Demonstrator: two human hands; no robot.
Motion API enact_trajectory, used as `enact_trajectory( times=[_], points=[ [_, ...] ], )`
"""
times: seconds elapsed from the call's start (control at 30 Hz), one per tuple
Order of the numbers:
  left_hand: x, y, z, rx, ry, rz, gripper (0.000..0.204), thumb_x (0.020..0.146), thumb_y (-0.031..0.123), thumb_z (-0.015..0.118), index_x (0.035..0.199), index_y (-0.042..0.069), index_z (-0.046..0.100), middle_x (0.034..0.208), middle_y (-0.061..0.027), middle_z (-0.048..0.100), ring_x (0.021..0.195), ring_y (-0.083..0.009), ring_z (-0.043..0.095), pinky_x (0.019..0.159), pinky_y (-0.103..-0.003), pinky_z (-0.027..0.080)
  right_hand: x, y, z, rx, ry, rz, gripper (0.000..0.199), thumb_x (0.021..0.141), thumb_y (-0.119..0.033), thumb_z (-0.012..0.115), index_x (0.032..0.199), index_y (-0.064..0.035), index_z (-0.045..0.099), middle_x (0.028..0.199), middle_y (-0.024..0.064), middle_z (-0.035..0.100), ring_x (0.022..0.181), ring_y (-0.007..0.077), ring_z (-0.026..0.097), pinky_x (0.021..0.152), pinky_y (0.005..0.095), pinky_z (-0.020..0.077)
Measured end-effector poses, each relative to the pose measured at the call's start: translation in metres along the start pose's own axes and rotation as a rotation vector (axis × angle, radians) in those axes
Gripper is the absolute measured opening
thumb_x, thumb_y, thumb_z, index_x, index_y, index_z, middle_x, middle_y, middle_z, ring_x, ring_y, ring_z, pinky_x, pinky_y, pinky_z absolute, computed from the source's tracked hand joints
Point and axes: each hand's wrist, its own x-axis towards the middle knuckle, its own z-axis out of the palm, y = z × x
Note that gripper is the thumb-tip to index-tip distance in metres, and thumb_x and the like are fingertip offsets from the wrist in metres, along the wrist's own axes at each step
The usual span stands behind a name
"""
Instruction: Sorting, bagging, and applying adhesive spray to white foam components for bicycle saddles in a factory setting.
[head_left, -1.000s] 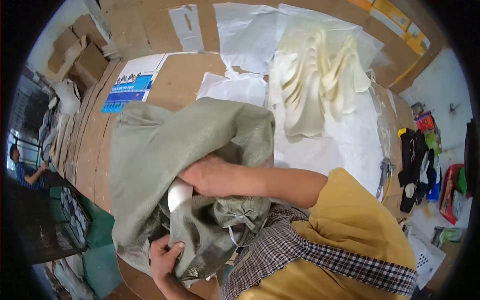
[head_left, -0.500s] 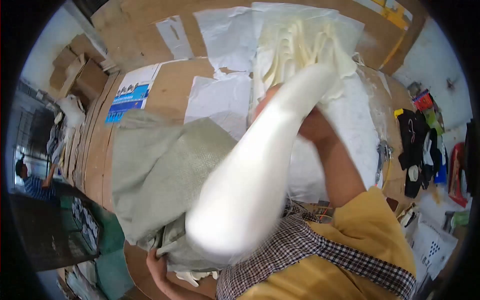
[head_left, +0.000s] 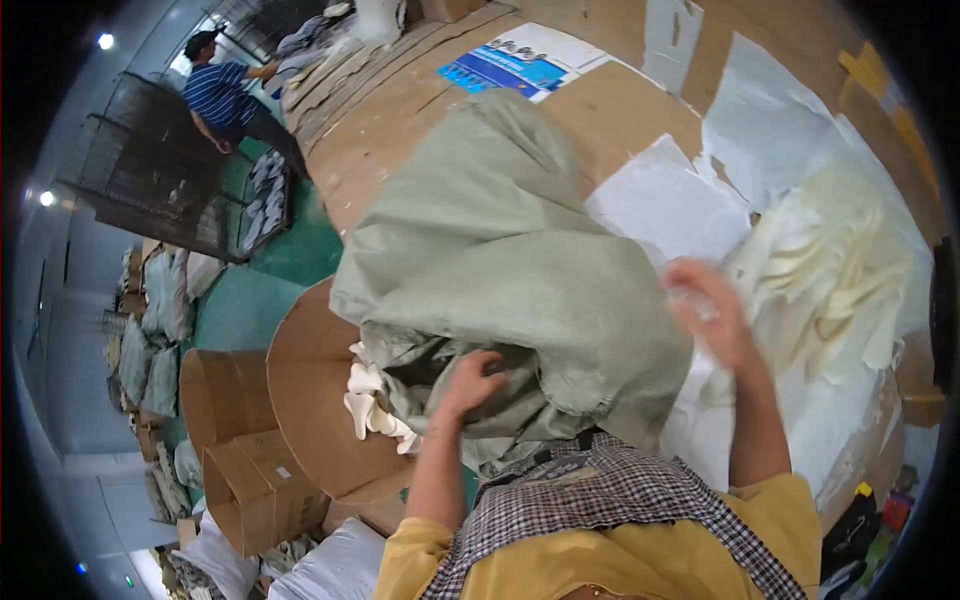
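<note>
A large grey-green woven sack [head_left: 500, 250] lies crumpled on the work table in front of me, its dark mouth toward my body. My left hand [head_left: 473, 382] is at that mouth, thumb and fingers apart, with nothing visible in it. Slightly blurred, my right hand [head_left: 708, 312] hovers just right of the sack, fingers curved apart and holding nothing I can see. Beyond it, a fanned pile of thin cream-coloured, finger-like pieces [head_left: 830, 270] rests on white sheets [head_left: 665, 205]. Several white pieces with rounded ends [head_left: 372, 405] show left of the sack mouth.
A curved cardboard wall [head_left: 310, 400] stands left of the sack, with an open cardboard box [head_left: 262, 480] beside it. White bags [head_left: 330, 565] lie low at left. At far left, a person in a striped shirt [head_left: 215, 95] stands by a dark wire rack [head_left: 165, 165].
The long white, smooth, blurred thing held up before me is gone from view. My left hand has shifted to the sack's mouth, and the view has turned leftward.
</note>
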Motion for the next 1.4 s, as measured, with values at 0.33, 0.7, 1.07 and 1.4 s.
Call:
enact_trajectory(
  times=[0.33, 0.7, 1.07, 1.4],
  points=[
    [0.081, -0.062, 0.006, -0.831, 0.483, -0.35, 0.064, 0.061, 0.0, 0.065, 0.121, -0.006, 0.043, 0.123, -0.0178, 0.05, 0.108, -0.0283, 0.05, 0.089, -0.035, 0.041, 0.111, 0.243, 0.289, -0.45, -0.714, 0.421, 0.053, 0.079, -0.02, 0.055, 0.125, 0.0014, 0.043, 0.124, 0.0248, 0.046, 0.117, 0.0353, 0.043, 0.099, 0.0394, 0.035],
    [0.087, -0.163, -0.271, -0.401, 1.298, -0.026, 0.033, 0.071, 0.006, 0.065, 0.098, -0.011, 0.056, 0.101, -0.0153, 0.061, 0.092, -0.0224, 0.057, 0.083, -0.033, 0.043, 0.234, 0.322, 0.42, -0.219, -0.884, 0.435, 0.053, 0.08, -0.022, 0.055, 0.125, 0.0017, 0.043, 0.126, 0.0251, 0.044, 0.119, 0.0352, 0.042, 0.099, 0.0392, 0.0345],
    [0.188, -0.145, -0.099, 0.373, 1.0, -0.499, 0.062, 0.071, 0.032, 0.072, 0.116, 0.0, 0.043, 0.123, -0.0252, 0.043, 0.109, -0.0401, 0.042, 0.092, -0.05, 0.036, 0.234, 0.332, 0.386, -0.093, -0.786, 0.511, 0.054, 0.081, -0.025, 0.055, 0.126, 0.002, 0.042, 0.127, 0.0254, 0.043, 0.12, 0.0352, 0.04, 0.099, 0.039, 0.0339],
    [0.175, -0.155, -0.065, -0.621, 0.907, -0.289, 0.06, 0.063, 0.006, 0.072, 0.114, -0.005, 0.042, 0.112, -0.0144, 0.053, 0.099, -0.0242, 0.051, 0.088, -0.031, 0.04, 0.177, 0.243, 0.415, 0.158, -0.636, 0.448, 0.055, 0.082, -0.028, 0.054, 0.126, 0.0022, 0.042, 0.129, 0.0257, 0.042, 0.122, 0.0352, 0.039, 0.099, 0.0388, 0.0333]
  ],
)
